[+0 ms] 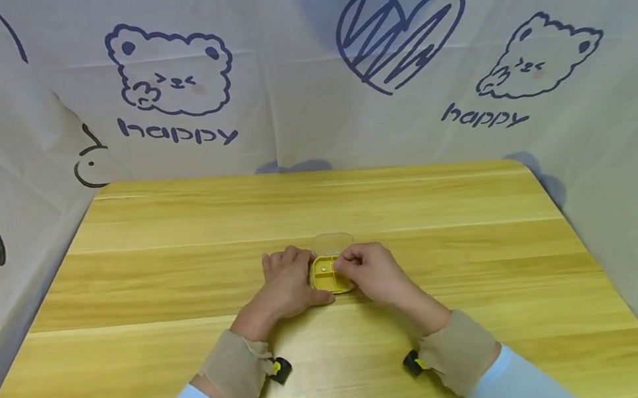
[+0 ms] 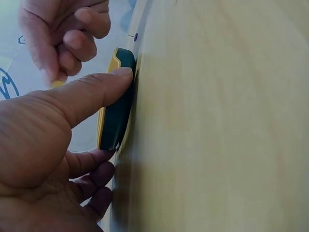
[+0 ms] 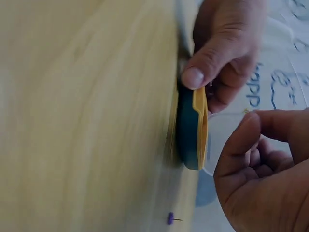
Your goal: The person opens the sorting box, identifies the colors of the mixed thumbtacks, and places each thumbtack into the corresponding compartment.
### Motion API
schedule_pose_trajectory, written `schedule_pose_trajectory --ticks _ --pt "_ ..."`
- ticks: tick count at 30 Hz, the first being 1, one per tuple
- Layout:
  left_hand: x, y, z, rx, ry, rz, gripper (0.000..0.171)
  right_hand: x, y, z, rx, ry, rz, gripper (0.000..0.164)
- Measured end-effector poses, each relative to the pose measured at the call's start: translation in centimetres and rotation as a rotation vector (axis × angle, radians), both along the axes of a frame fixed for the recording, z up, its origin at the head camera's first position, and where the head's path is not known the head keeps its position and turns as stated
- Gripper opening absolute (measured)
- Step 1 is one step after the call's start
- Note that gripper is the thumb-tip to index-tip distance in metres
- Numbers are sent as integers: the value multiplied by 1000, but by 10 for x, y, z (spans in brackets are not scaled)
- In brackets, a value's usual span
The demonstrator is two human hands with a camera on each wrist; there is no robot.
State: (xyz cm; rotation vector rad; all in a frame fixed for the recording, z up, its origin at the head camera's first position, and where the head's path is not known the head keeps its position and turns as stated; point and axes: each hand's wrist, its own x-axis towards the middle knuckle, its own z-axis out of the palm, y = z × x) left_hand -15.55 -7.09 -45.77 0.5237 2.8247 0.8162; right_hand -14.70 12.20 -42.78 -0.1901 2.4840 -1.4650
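Observation:
A small compartment box [image 1: 325, 283] with a yellow divided inside and a dark green outer shell [image 3: 188, 130] lies on the table, its clear lid [image 1: 333, 244] swung back. My left hand [image 1: 289, 283] holds the box from the left, thumb at the near edge and fingers around the far side. Over the box's right part, my right hand [image 1: 377, 275] pinches a tiny yellow piece [image 2: 58, 83] between thumb and index finger; its kind is mostly hidden. A tiny shiny item [image 1: 324, 269] sits in the far left compartment. The right hand covers the right compartments.
A purple push pin [image 3: 170, 218] lies on the wooden table [image 1: 173, 276] to the right of the box. White cloth [image 1: 294, 96] with drawn bears and hearts hangs behind the table and along its sides.

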Motion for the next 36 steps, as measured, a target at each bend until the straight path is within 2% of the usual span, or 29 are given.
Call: schedule_pose_trajectory --ticks 4,7,10,15,25,30,36 --pt "0 0 1 -13 4 -2 75 -1 -8 0 243 145 88 17" --pt "-1 0 1 -15 4 -4 75 -2 -12 -1 330 194 124 17" --pt "-1 0 1 -18 -1 -4 74 -1 -15 -1 383 205 148 17" --pt "-2 0 1 -17 -9 -4 75 0 -20 -4 449 216 166 17" --pt "-3 0 3 -22 -28 -4 75 0 -26 -6 559 299 212 20" --pt "-2 -1 1 -18 -32 -1 75 0 -27 -8 563 299 221 19" --pt "-3 -1 2 -13 -30 -3 75 0 -21 -6 496 264 199 17"
